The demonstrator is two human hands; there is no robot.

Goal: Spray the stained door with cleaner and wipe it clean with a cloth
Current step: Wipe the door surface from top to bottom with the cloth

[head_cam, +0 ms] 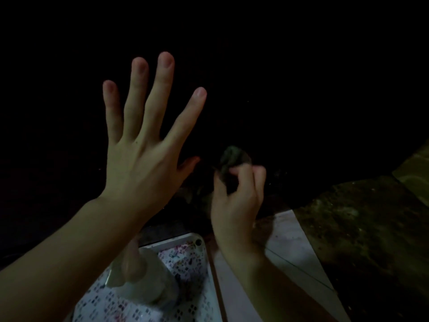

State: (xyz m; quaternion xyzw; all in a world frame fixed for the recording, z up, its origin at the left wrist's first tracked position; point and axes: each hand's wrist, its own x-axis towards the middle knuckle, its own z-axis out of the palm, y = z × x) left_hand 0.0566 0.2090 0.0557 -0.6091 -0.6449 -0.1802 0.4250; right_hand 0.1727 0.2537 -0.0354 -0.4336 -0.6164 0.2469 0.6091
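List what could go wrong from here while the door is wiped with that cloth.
1. The door is almost black in this light, so stains may be missed and patches left unwiped.
2. The right hand pinches only a small dark cloth in its fingertips; it could slip out under pressure.
3. The spray bottle stands in the patterned tray right beneath the left hand's forearm; a lowered arm might knock it over.

left hand: raised, 5 fingers spread | right hand: fingers curled, pinch grip
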